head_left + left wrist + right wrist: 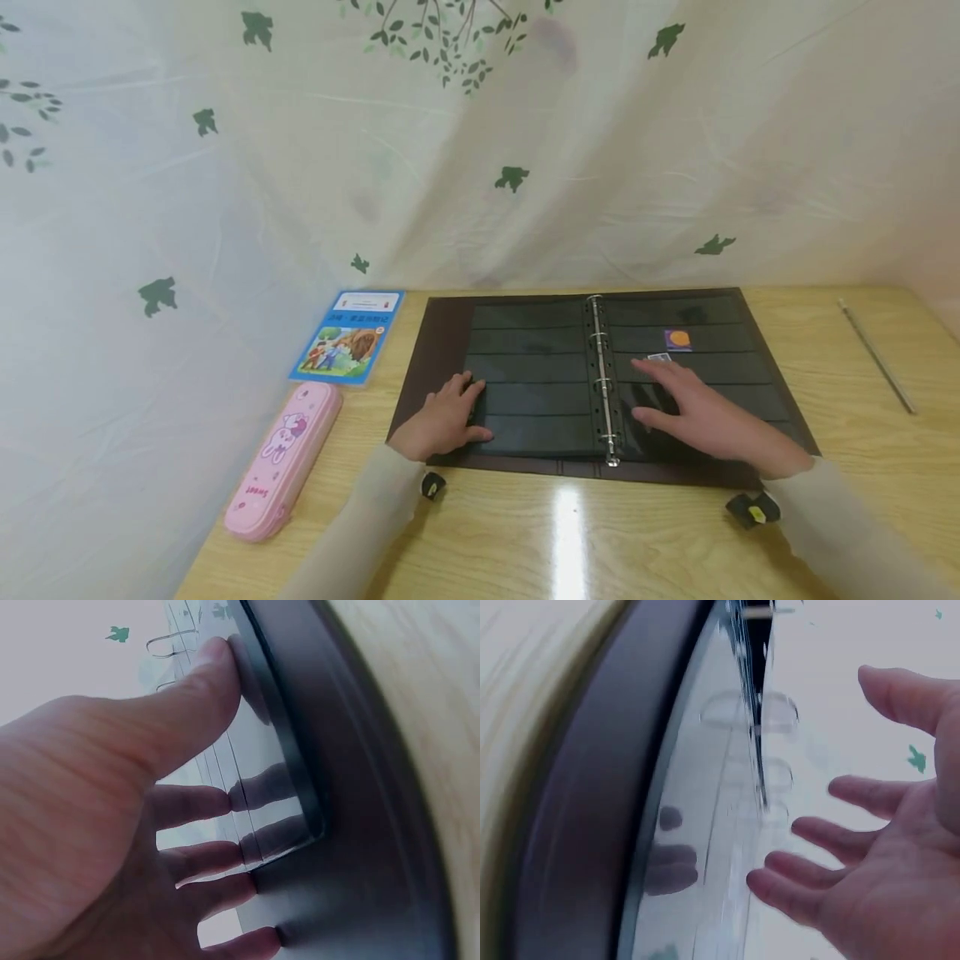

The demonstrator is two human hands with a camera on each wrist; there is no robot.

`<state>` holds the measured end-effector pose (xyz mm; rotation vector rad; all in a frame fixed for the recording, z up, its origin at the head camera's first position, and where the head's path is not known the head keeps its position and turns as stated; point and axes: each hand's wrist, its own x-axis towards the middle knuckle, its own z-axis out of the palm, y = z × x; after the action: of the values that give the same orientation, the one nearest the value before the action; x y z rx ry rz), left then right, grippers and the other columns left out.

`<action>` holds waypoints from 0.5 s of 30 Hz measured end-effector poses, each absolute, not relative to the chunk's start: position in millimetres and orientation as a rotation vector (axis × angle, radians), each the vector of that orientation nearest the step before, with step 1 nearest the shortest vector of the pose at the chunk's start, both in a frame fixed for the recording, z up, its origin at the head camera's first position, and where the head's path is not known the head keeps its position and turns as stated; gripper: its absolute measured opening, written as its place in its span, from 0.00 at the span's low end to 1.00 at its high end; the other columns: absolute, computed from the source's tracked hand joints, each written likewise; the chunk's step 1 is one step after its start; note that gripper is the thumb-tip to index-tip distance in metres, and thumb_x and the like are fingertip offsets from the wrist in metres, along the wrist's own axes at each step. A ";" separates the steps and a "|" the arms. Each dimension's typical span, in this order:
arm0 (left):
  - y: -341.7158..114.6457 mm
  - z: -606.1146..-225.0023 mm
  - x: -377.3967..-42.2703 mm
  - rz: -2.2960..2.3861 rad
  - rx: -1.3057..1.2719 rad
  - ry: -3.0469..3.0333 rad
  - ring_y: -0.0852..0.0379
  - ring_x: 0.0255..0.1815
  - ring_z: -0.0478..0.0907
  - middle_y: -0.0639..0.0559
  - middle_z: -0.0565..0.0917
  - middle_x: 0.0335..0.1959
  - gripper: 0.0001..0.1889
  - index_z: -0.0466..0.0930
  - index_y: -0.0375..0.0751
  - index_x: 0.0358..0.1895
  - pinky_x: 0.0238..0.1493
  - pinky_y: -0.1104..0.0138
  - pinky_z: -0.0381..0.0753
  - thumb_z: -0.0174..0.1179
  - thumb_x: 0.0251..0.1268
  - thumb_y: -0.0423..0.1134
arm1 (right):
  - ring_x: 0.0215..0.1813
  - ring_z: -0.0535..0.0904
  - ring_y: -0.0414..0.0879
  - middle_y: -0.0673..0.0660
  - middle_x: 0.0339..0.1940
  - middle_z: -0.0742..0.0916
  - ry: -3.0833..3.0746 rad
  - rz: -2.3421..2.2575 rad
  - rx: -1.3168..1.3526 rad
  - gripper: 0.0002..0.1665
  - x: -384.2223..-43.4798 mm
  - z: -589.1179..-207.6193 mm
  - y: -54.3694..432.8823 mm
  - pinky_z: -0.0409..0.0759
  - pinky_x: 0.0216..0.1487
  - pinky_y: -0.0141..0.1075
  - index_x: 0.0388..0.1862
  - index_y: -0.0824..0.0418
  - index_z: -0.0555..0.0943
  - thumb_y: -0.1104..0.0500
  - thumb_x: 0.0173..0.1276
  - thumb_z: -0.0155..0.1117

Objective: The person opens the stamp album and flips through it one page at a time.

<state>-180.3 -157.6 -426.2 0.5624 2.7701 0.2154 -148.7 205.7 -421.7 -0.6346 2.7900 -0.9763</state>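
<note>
A ring-binder stamp album (536, 375) lies spread out on the table, its black pages divided into clear strip pockets. My left hand (442, 417) rests on the outer edge of the left page; in the left wrist view its fingertips touch the page and cover. Over the right page is my right hand (701, 408), fingers loosely extended and holding nothing; the right wrist view shows its fingers apart from the sheet. A purple stamp with an orange disc (678, 340) sits in a right-page pocket. Just beyond my right fingers is a white-edged stamp (659, 357), partly hidden.
Left of the album stand a blue picture booklet (347, 337) and a pink pencil case (283, 461). A thin metallic stick (876, 356) lies on the right of the wooden table (510, 533). Behind hangs a pale leaf-patterned curtain (450, 183).
</note>
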 end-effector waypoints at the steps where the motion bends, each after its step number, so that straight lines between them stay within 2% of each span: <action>1: -157.7 -426.6 -180.4 0.206 0.563 2.768 0.41 0.72 0.51 0.38 0.54 0.72 0.42 0.57 0.40 0.73 0.61 0.42 0.59 0.61 0.59 0.57 | 0.68 0.53 0.71 0.71 0.69 0.62 2.807 -0.962 -0.622 0.44 -147.4 -421.1 211.1 0.58 0.57 0.66 0.72 0.65 0.59 0.41 0.67 0.59; 15: -155.4 -428.1 -183.4 0.140 0.556 2.759 0.42 0.72 0.50 0.39 0.52 0.73 0.42 0.56 0.42 0.73 0.61 0.42 0.59 0.60 0.60 0.58 | 0.61 0.57 0.77 0.82 0.62 0.64 2.930 -0.751 -0.403 0.41 -123.9 -443.4 281.4 0.57 0.53 0.68 0.64 0.75 0.65 0.44 0.68 0.59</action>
<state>-183.4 -155.4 -428.1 0.5558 2.7591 0.1401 -123.9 281.4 -443.4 -0.4028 2.9296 -0.7505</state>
